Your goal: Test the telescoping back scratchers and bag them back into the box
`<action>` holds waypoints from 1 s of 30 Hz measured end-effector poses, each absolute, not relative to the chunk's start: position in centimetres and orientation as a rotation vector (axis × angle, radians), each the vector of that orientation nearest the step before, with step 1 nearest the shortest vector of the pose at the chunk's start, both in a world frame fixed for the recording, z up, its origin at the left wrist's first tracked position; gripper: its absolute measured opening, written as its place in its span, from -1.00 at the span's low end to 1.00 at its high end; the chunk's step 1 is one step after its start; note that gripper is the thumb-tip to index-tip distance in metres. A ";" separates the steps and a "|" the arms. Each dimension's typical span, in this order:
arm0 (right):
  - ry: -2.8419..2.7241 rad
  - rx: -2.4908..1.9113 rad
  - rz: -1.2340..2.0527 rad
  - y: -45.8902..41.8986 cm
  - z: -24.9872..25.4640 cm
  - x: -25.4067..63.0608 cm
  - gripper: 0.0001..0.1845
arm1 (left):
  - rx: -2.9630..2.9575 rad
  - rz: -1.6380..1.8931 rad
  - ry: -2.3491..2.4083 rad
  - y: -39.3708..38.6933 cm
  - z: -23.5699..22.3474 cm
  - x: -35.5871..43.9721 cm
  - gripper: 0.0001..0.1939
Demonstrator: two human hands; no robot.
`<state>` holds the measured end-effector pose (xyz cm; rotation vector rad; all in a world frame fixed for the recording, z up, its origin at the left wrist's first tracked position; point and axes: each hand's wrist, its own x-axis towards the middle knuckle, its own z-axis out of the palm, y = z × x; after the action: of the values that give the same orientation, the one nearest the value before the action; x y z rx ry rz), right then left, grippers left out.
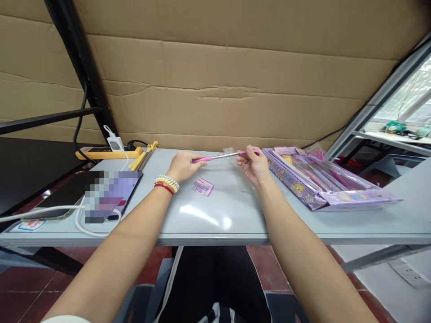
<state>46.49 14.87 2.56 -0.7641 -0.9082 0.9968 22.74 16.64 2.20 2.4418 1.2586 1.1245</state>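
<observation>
Bright, even light glares off the table [202, 214] (edges bend outward).

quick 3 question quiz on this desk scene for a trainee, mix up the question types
1. True or false: both hands hold the pink pen above the table.
2. The small purple card lies: A) inside the purple set B) on the table between the arms C) on the tablet.
3. Which wrist wears the bracelets?

Key
1. True: left hand and right hand each grip one end.
2. B
3. Left
</observation>
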 end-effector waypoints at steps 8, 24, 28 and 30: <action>-1.159 -0.898 0.681 15.3 1.3 47.0 -0.58 | 2.514 0.971 1.270 16.4 2.7 22.0 -0.65; -1.146 -0.886 0.907 14.3 1.8 45.4 -0.55 | 2.523 0.877 1.228 15.5 2.8 22.8 -0.63; -1.150 -0.918 0.893 14.4 1.6 45.0 -0.52 | 2.592 0.944 1.326 14.9 3.1 23.3 -0.67; -1.152 -0.896 0.895 14.4 1.6 44.7 -0.52 | 2.610 0.959 1.363 14.7 3.3 23.5 -0.68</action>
<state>44.66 14.42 1.56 -0.8962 -1.1520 0.8948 23.51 14.73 3.27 2.6101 1.3634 0.9592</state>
